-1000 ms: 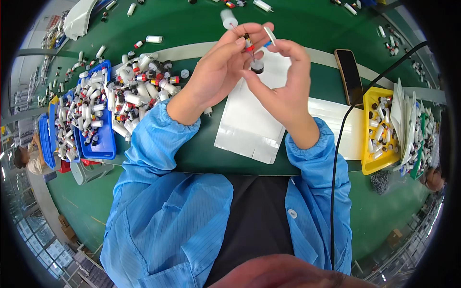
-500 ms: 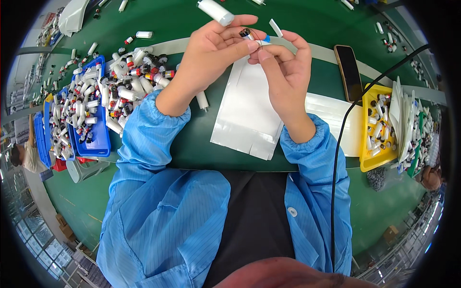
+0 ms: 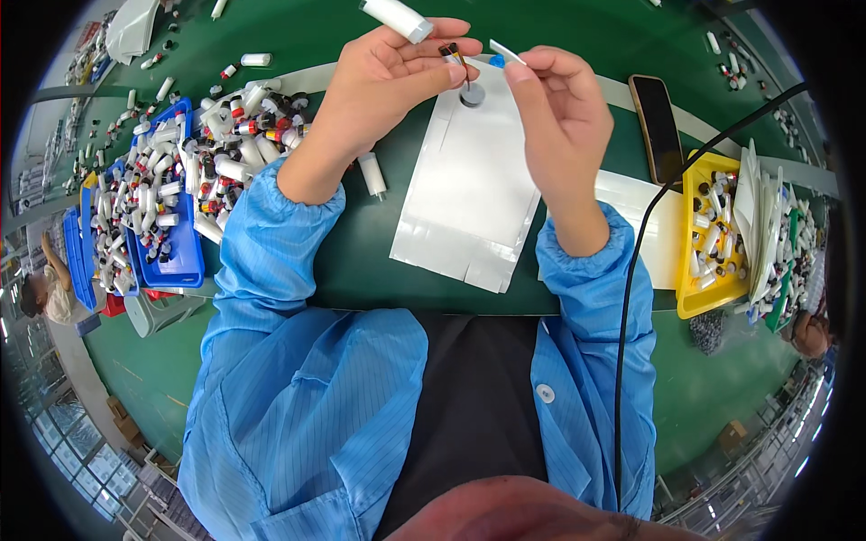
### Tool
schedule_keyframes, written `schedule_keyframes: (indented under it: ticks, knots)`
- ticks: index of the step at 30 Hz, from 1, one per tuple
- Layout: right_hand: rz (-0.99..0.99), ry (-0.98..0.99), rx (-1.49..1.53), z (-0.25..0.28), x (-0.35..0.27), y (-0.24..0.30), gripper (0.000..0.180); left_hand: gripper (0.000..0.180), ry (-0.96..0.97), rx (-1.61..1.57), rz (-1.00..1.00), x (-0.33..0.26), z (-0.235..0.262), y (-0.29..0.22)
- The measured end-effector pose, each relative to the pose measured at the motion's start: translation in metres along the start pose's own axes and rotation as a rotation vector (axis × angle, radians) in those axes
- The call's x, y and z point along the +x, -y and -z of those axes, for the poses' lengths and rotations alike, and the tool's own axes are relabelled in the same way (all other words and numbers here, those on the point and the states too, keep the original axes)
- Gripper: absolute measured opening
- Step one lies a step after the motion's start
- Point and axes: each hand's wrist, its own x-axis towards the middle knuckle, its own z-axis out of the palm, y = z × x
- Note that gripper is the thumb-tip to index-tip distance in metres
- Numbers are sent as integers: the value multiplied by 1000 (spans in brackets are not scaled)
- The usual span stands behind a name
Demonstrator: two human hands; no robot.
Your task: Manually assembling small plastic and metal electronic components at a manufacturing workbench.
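My left hand [image 3: 374, 90] pinches a small dark part with thin wires [image 3: 451, 54] between thumb and fingers. From those wires hangs a round grey disc [image 3: 472, 95]. A white cylindrical tube with a clear end [image 3: 395, 18] is also held among that hand's fingers. To the right, my right hand [image 3: 566, 117] grips a thin white strip [image 3: 507, 51] between thumb and forefinger, apart from the wired part. Beneath both hands lies a white sheet [image 3: 465, 198] on the green table. Another white tube [image 3: 372, 175] lies by my left wrist.
Blue bins [image 3: 185, 261] at the left are heaped with white tubes, and a loose pile [image 3: 239, 144] lies beside them. At the right are a phone [image 3: 657, 126], a black cable [image 3: 642, 243] and a yellow bin [image 3: 687, 288] holding more parts.
My hands have moved apart, the right one shifting rightward with the white strip. The grey disc now shows below my left fingers. The wired part stays in my left hand.
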Motion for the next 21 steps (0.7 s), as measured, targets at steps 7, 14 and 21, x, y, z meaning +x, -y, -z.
schedule_keyframes:
  ticks: [7,14,21]
  knots:
    - [-251,169,127,3,3,7,15,44,116,69,-57,-1,-1,9]
    - [-280,132,-20,-2,0,5,14,46,173,149,-77,-1,-3,8]
    - [-278,109,-100,-2,-4,5,13,43,205,127,-23,-6,-1,3]
